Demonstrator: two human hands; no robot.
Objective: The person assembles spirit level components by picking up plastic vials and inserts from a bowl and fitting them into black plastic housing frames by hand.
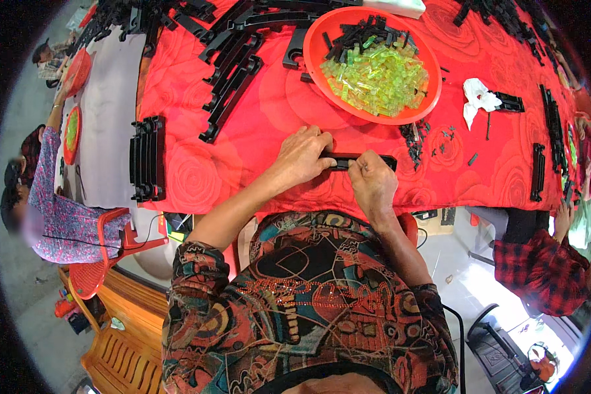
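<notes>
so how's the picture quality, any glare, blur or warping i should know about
Head view: glare washes out part of the floor at lower right; head view: fisheye warping grows toward the curved rim, with black corners; head view: left hand, right hand and black strip look fairly sharp.

A slatted wooden bench (126, 360) stands beside a red chair (88, 279) (crumpled white tissue (477, 100) lies on the red tablecloth (190, 139)).

Left hand (303, 155) beside curled right hand (375, 178)
</notes>
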